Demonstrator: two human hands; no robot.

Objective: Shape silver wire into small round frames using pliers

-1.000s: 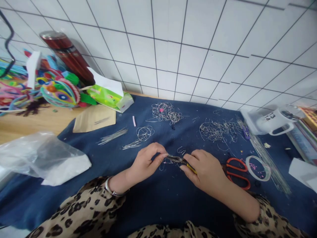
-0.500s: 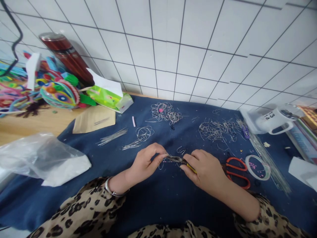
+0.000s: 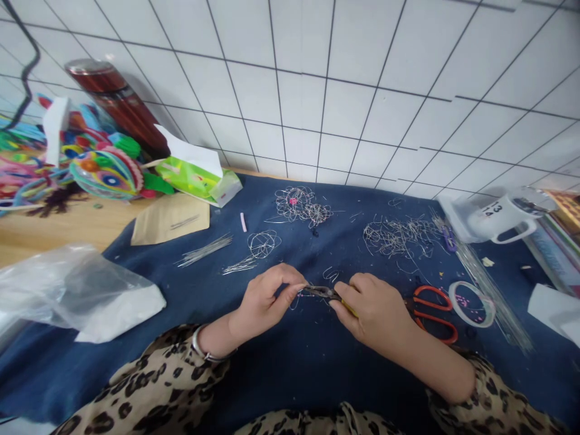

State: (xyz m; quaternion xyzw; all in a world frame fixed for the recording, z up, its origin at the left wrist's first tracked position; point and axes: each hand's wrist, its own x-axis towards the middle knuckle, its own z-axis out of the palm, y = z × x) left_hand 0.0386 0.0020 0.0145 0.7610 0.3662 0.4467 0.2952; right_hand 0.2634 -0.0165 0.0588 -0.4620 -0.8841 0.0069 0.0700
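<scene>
My right hand (image 3: 371,305) is closed around the yellow handles of a pair of pliers (image 3: 322,292), whose jaws point left. At the jaw tips, my left hand (image 3: 273,298) pinches a thin silver wire (image 3: 294,302) between thumb and fingers. Part of that wire curves below the fingertips, with small pink beads near it. Most of what lies between the fingertips and jaws is hidden. Just above the pliers lies a short bent wire piece (image 3: 331,275) on the dark blue cloth (image 3: 290,374).
Bent wire shapes (image 3: 299,205), a wire tangle (image 3: 394,235) and straight wires (image 3: 206,249) lie beyond my hands. To the right are orange-handled scissors (image 3: 435,314), a round bead container (image 3: 472,304) and a white mug (image 3: 512,217). A plastic bag (image 3: 77,290) lies left.
Almost nothing differs. Both hands keep their hold, and the pliers have shifted very slightly left; the whole view has also moved a little.
</scene>
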